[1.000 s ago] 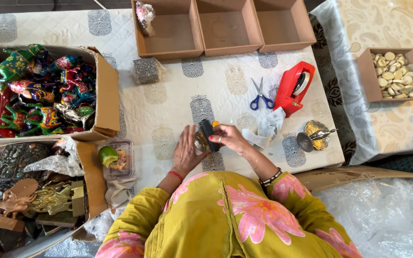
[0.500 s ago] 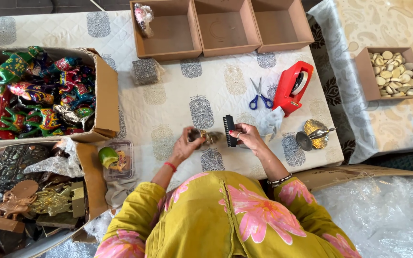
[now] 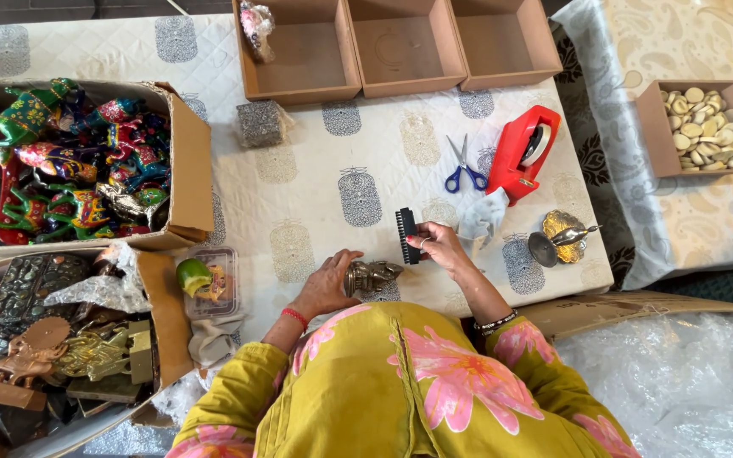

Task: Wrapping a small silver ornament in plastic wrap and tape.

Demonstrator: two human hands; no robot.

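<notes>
Brass figurine (image 3: 372, 275) now rests gripped in the left hand (image 3: 329, 284); the right hand (image 3: 439, 246) has lifted the black brush (image 3: 405, 235) clear, so brushing is paused.

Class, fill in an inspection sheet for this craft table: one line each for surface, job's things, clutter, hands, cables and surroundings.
Surface: quilted white cloth with printed grey motifs, covering the table.
Job's things: small brass figurine lying on the cloth; black brush.
Clutter: blue-handled scissors, red tape dispenser, brass dish with spoon, small tray holding a green lime.
Hands: left hand grips the brass figurine; right hand holds the black brush in its fingers above the cloth.
Cables: nothing seen.
Surroundings: three open brown boxes at the far edge, carton of painted toy animals, box of pale shells, bubble wrap.
</notes>
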